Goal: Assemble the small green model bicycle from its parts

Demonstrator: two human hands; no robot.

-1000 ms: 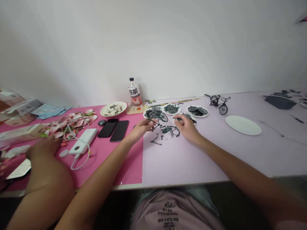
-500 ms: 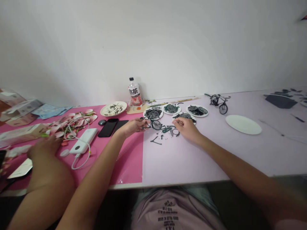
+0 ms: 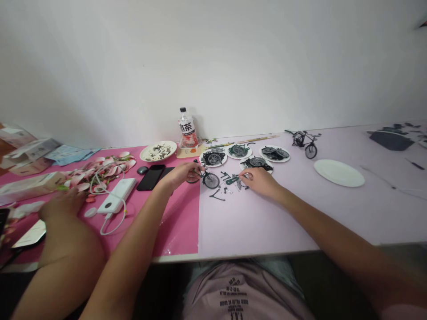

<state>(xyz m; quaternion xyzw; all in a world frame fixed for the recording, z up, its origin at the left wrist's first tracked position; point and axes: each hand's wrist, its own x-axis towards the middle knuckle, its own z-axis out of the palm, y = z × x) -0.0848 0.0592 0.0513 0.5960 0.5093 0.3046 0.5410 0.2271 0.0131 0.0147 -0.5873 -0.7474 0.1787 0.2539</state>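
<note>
A partly built model bicycle (image 3: 211, 180), dark with spoked wheels, is in my left hand (image 3: 183, 174), whose fingers pinch it from above at the seam of the pink and pale table covers. My right hand (image 3: 258, 180) is closed, its fingertips down among loose small parts; what they hold, if anything, is too small to make out. Just left of those fingertips lies a green part (image 3: 231, 181). A thin forked dark piece (image 3: 216, 194) and several tiny bits lie closer to me. Behind the hands stand white plates of dark bicycle parts, including a plate (image 3: 271, 167) behind my right hand.
A finished-looking model bicycle (image 3: 304, 143) stands at the back right, near a bare white plate (image 3: 338, 173). Left are a drink bottle (image 3: 187, 131), a phone (image 3: 151, 178), a power bank (image 3: 116, 195) with cable and pink petals (image 3: 110, 169). Another person's arm (image 3: 68, 240) rests at far left.
My left hand has lowered the model bicycle and turned it, so it now stands nearer the table. My right hand has moved slightly down toward the loose parts.
</note>
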